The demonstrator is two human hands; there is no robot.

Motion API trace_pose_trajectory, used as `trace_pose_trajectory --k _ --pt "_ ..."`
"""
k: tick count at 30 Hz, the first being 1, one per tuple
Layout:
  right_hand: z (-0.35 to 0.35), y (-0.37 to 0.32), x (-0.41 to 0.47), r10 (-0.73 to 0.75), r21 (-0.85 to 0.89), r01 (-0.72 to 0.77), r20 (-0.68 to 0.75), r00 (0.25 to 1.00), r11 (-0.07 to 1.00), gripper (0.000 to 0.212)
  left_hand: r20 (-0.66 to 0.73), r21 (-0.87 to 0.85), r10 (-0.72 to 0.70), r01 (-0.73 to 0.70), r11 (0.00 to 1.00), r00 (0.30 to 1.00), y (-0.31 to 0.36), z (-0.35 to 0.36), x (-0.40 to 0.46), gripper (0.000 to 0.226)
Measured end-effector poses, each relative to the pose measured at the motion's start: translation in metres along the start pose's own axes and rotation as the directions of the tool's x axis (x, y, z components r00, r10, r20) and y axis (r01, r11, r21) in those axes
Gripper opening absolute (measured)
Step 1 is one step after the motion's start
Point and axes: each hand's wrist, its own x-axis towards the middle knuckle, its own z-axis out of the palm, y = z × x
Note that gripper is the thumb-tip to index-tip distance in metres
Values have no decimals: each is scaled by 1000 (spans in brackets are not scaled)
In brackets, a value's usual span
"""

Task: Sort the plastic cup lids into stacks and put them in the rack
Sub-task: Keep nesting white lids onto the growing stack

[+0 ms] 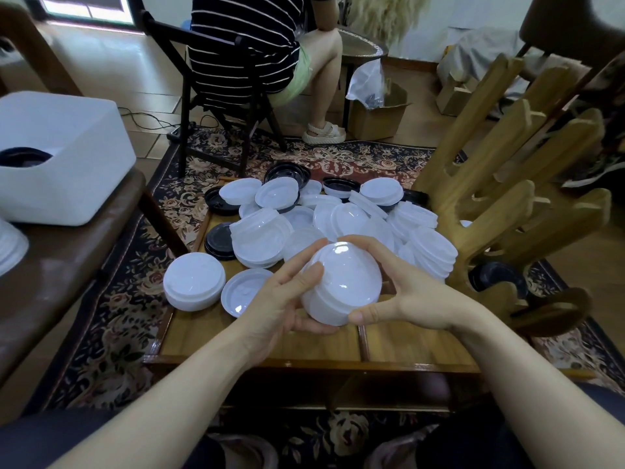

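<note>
Both hands hold a stack of white lids (343, 286) above the low wooden table (304, 346). My left hand (287, 299) cups the stack from below and the left, thumb on its side. My right hand (402, 296) grips it from the right, fingers over the top and thumb at the bottom edge. Behind the stack lies a heap of loose white lids (338, 218) mixed with black lids (220, 242). Another white stack (194, 280) and a single upturned lid (245, 291) sit at the table's left. The wooden rack (500, 198) stands at the right, with black lids (497, 277) in its lowest slot.
A white bin (61, 154) rests on a brown seat at the left. A person in a striped shirt (250, 38) sits on a dark chair beyond the table. A cardboard box (378, 113) stands on the floor behind. A patterned rug lies under the table.
</note>
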Motion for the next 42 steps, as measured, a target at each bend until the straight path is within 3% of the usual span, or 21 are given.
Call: trace_pose_trajectory --k 5,8,12,18,20,23,28,33,38,42 --pt "12 -2 0 -46 75 49 -42 998 996 98 -48 35 49 -48 998 998 2 1 0 54" --pt "20 -3 1 -80 134 95 -111 991 986 90 -84 12 73 -72 997 994 3 2 1 59" --pt "20 -4 4 -74 190 104 -159 985 976 85 -62 109 96 -89 990 993 6 3 2 55" --pt "9 -3 1 -17 118 19 -22 1000 993 82 -129 48 136 -131 990 982 5 -2 2 55" --pt "-9 3 2 67 18 -64 -236 969 998 81 -137 36 137 -134 990 981 6 -4 2 62" --pt "-46 29 6 125 -268 -318 -552 824 910 78 -149 29 150 -147 989 977 7 -4 2 73" --pt "-59 65 6 317 -390 -617 -602 733 684 62 -156 -14 140 -144 989 978 7 -4 2 70" --pt "-51 68 5 153 -527 -642 -695 703 556 40 -148 -51 94 -103 993 984 9 -5 1 61" --pt "-52 58 1 74 -524 -641 -739 669 561 34 -152 -43 89 -96 994 984 10 -4 0 59" --pt "-48 34 -8 -60 -519 -547 -759 648 657 35 -128 -31 87 -91 995 988 9 -3 1 59"
